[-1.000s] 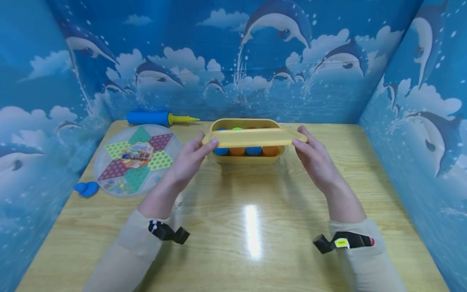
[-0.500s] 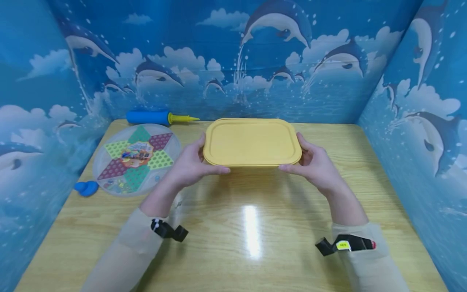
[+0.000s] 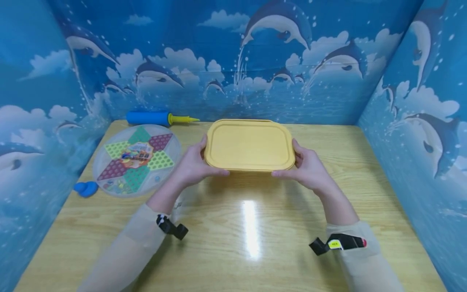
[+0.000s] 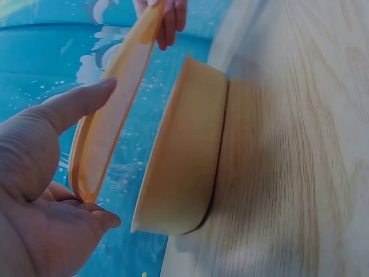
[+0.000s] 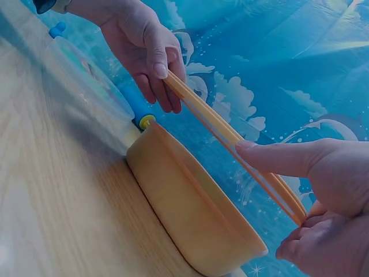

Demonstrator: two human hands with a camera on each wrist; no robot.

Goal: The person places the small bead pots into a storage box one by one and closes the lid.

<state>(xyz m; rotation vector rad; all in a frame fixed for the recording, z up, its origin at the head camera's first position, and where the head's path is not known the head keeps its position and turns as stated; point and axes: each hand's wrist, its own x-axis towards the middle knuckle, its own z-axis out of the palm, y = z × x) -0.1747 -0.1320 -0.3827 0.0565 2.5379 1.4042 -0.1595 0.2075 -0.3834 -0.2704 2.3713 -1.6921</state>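
Observation:
Both hands grip a yellow rounded lid [image 3: 249, 146] by its two ends. My left hand [image 3: 193, 164] has the left end, with its thumb along the near edge. At the other end, my right hand [image 3: 308, 167] holds the lid between thumb and fingers. A matching yellow box [image 4: 181, 150] stands on the table below, and the wrist views show a gap between its rim and the lid. From the head view the lid hides nearly all of the box and its contents. The lid's pale underside shows in the left wrist view.
Left of the hands lies a round clear case with a star-patterned game board [image 3: 136, 160]. A blue hand pump [image 3: 149, 118] with a yellow nozzle lies behind it. A small blue piece [image 3: 86, 189] sits at the table's left edge. Dolphin-print cloth [image 3: 233, 61] walls the back and sides.
The lid has turned from nearly edge-on to showing its top face, covering the view of the blue and orange things in the box. Over the last half second it shifted slightly toward me.

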